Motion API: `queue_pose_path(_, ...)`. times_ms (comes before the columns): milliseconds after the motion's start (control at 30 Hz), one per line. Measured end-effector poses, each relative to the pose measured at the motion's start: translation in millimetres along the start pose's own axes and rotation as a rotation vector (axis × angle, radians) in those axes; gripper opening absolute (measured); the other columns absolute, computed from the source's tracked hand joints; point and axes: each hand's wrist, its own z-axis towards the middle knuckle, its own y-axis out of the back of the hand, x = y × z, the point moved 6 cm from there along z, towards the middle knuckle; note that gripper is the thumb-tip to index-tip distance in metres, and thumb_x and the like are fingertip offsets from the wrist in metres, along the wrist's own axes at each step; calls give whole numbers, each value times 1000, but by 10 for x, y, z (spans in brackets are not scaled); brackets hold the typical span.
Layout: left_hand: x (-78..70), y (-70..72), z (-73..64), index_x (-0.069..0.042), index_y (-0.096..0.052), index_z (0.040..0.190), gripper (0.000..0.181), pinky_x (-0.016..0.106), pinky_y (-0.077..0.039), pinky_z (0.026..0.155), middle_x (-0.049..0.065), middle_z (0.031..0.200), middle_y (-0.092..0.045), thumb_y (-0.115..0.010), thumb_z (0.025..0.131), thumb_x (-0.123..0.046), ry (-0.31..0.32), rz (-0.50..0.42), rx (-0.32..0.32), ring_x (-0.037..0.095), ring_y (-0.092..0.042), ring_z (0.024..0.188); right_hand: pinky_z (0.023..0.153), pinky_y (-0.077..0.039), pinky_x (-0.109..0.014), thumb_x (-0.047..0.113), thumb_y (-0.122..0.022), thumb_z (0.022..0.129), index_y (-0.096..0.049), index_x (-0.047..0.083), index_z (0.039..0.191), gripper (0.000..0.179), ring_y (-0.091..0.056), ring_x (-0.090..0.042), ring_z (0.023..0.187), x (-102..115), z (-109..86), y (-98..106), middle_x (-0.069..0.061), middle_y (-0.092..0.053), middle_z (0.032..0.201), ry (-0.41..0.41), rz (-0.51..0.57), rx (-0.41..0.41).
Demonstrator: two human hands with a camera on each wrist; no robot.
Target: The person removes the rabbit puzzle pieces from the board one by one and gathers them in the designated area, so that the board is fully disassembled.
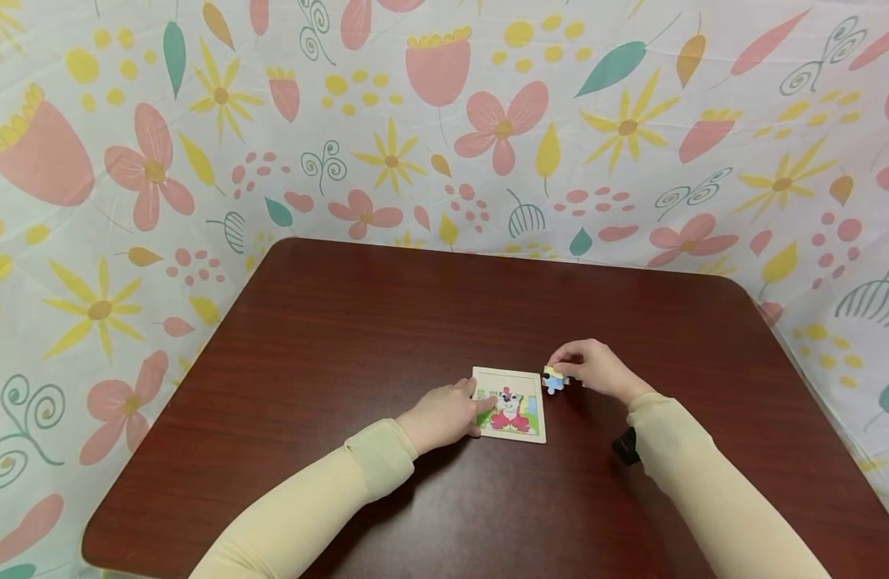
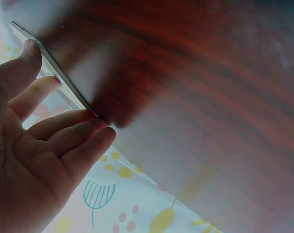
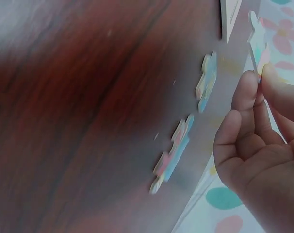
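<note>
A small wooden jigsaw tray lies on the table with a pink cartoon animal picture partly filling it. My left hand rests at its left edge, one finger reaching onto the picture. The left wrist view shows the fingers of this hand nearly straight against the tray's side. Just right of the tray, my right hand pinches a blue and yellow puzzle piece between thumb and fingertips. In the right wrist view this piece is held edge-on above the table.
Two loose puzzle pieces, one nearer the tray and one farther off, lie on the table in the right wrist view. The dark wooden table has rounded corners. Behind it hangs a flower-patterned cloth.
</note>
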Motion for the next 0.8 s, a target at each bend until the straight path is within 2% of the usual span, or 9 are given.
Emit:
queue_pose_path(167,0,-3,-1,-30,-50,138,53,33,-49,93,19,139,-48,-63,88,-40,0,-6,4,28,-50,126,54,-47,-30,13,-62,91,-70,7,95,11,-53,-19,63,-108,-48,75,-7,-64,85,-45,16,9)
queue_pose_path(300,3,-5,-4,-30,-51,138,52,33,-48,94,19,139,-48,-63,88,-40,-1,-12,3,28,-50,126,58,-44,-31,13,-60,93,-70,7,96,12,-53,-19,67,-194,-105,156,-8,-63,88,-82,-15,5)
queue_pose_path(533,12,-11,-8,-30,-50,138,53,34,-47,95,20,139,-48,-64,88,-39,3,-13,5,28,-49,127,69,-42,-34,14,-61,92,-69,5,96,14,-52,-19,75,-329,-194,282,-8,-65,90,-76,-77,-20)
queue_pose_path(800,9,-13,-1,-31,-50,138,54,33,-48,93,19,140,-48,-64,87,-40,5,-8,4,28,-50,126,71,-42,-35,14,-61,92,-70,5,94,13,-50,-21,80,-569,-313,400,-11,-65,95,-114,-103,-64)
